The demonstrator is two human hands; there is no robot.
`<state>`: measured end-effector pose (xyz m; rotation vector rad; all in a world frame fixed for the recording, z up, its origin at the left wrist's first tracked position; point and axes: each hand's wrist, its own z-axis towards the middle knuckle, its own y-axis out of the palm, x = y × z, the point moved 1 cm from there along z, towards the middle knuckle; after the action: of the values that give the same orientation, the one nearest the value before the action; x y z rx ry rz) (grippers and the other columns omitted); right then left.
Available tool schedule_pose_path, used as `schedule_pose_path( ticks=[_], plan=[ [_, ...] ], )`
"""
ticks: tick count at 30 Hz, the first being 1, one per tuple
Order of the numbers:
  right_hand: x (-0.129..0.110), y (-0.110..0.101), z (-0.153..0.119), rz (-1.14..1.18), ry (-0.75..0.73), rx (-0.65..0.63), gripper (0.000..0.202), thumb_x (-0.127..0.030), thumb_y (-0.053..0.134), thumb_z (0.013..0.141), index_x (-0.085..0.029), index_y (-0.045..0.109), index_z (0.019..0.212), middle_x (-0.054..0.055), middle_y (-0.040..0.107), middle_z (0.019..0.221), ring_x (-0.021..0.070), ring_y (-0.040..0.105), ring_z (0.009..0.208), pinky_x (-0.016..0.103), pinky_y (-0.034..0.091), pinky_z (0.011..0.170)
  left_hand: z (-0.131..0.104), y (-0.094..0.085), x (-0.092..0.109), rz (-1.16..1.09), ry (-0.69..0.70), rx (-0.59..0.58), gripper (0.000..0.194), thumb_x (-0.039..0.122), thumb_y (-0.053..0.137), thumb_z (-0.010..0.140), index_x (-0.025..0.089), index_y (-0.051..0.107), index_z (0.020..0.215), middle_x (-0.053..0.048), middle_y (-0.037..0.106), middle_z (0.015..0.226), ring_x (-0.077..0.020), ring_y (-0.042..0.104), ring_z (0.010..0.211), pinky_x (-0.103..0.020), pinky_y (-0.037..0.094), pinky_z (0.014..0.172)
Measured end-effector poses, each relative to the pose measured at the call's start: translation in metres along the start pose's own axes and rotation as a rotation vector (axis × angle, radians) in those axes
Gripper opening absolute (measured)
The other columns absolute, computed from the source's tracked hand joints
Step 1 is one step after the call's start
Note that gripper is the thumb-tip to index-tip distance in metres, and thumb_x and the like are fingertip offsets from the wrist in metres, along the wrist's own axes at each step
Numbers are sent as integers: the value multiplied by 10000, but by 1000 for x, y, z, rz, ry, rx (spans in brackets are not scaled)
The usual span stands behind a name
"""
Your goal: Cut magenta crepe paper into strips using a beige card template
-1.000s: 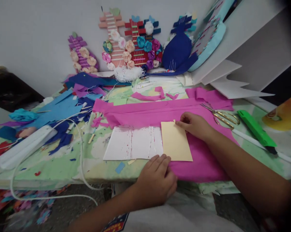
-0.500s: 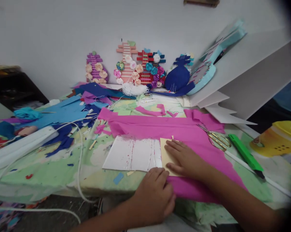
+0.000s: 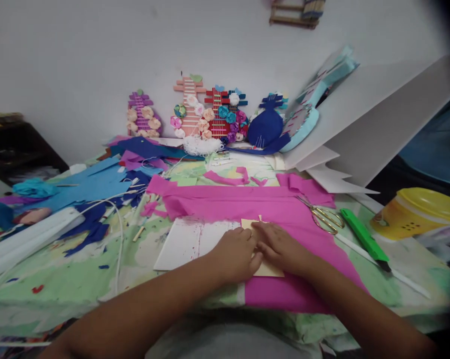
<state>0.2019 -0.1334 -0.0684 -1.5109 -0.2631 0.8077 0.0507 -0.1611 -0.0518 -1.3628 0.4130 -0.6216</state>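
A cream card (image 3: pixel 271 269) lies on a wide sheet of bright pink crepe paper (image 3: pixel 284 294), beside a white board (image 3: pixel 187 244) with pink-stained lines. My right hand (image 3: pixel 282 248) rests on the card, its fingers stretched toward the left. Close against it, my left hand (image 3: pixel 237 254) bends its fingers down at the card's left edge, over the right part of the board. Whatever may be between those curled fingers is hidden.
Gold-handled scissors (image 3: pixel 326 219) and a green utility knife (image 3: pixel 365 239) lie to the right, near a yellow tub (image 3: pixel 415 214). A white power strip (image 3: pixel 34 239) with a cord is at left. Decorated paper instruments (image 3: pixel 219 112) stand along the wall; folded white board (image 3: pixel 359 119) leans at right.
My left hand has moved up from the table's front edge onto the board and card, beside my right hand. The right hand stays on the card. The view has shifted slightly.
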Motion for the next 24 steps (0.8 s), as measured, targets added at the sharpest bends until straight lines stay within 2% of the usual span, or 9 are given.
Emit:
schedule_pose_path(
  ticks=[2,5,9,10,12,15,19,24],
  plan=[
    [1,0,0,31,-15,30,498,-302,412,784,-105,385,1240,148,468,1238,240,418,1147,438,290,978,7,0,-1,22,14,-7,231,293,432,779,133,594,819,-79,587,825,-218,528,790,-361,432,723],
    [7,-4,0,124,-26,99,429,-213,452,738,-159,456,1163,118,532,1149,218,490,1044,394,371,900,15,4,1,48,37,-1,266,291,444,771,122,585,920,-104,584,947,-232,517,906,-365,404,802],
    [23,-23,8,140,185,255,256,-260,406,789,-163,577,953,96,600,951,186,545,879,334,425,778,17,11,4,89,52,-37,329,285,424,794,67,559,1001,-184,516,1138,-282,451,1076,-398,331,902],
    [26,-28,13,111,248,245,253,-289,414,787,-162,595,913,92,608,908,184,554,828,327,429,735,16,12,5,97,52,-53,335,282,413,803,56,554,1005,-202,491,1171,-297,431,1104,-410,320,909],
    [30,-35,26,62,322,131,254,-345,450,768,-173,617,849,72,624,843,174,560,736,296,420,645,16,13,7,105,50,-85,341,273,395,813,47,544,1021,-223,454,1213,-317,399,1137,-429,308,910],
    [31,-37,46,-18,382,0,226,-363,493,729,-175,619,740,58,627,729,171,549,651,267,368,550,19,15,11,117,26,-123,365,264,409,802,36,522,1063,-244,421,1238,-344,371,1156,-445,319,884],
    [28,-27,61,-34,357,-24,167,-272,487,702,-171,570,598,39,590,603,139,491,538,249,312,492,26,17,21,134,-43,-129,476,307,470,755,12,476,1129,-268,418,1226,-365,395,1118,-448,343,840],
    [34,-23,61,9,322,-15,148,-214,450,677,-170,496,544,6,539,539,103,419,470,229,283,455,27,20,29,134,-123,-73,461,306,418,784,10,471,1132,-253,468,1169,-340,436,1053,-449,338,819]
  ],
)
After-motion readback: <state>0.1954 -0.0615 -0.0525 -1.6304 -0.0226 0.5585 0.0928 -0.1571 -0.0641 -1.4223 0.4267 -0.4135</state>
